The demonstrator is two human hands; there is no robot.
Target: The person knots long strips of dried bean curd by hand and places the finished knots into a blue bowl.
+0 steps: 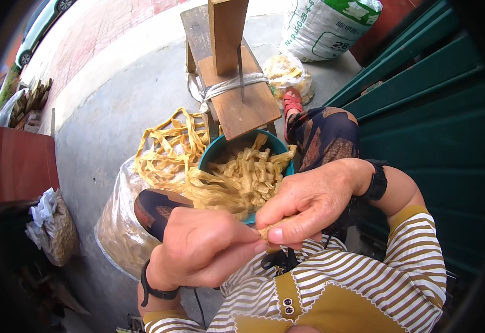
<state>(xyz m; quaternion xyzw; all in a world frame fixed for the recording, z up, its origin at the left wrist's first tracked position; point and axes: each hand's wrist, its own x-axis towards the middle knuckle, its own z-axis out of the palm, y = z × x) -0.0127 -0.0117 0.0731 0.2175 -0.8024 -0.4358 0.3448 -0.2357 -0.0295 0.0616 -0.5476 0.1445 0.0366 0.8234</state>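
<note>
My left hand point(201, 247) and my right hand point(317, 202) meet in front of my body, fingertips pinched together on a small yellow-tan strip point(269, 229). Most of that strip is hidden behind my fingers. Just beyond my hands stands a teal basin point(213, 145) heaped with short, folded or knotted yellow-tan pieces point(251, 172). Long flat strips point(165, 150) of the same colour lie over the basin's left side and trail onto a clear plastic bag point(121, 222).
A wooden bench point(248, 108) with an upright post and a white cloth tie stands beyond the basin. Right of it are a bag of yellow pieces point(287, 75) and a big white sack point(331, 28). Green slatted panels point(426, 111) line the right; another filled bag point(56, 238) lies left.
</note>
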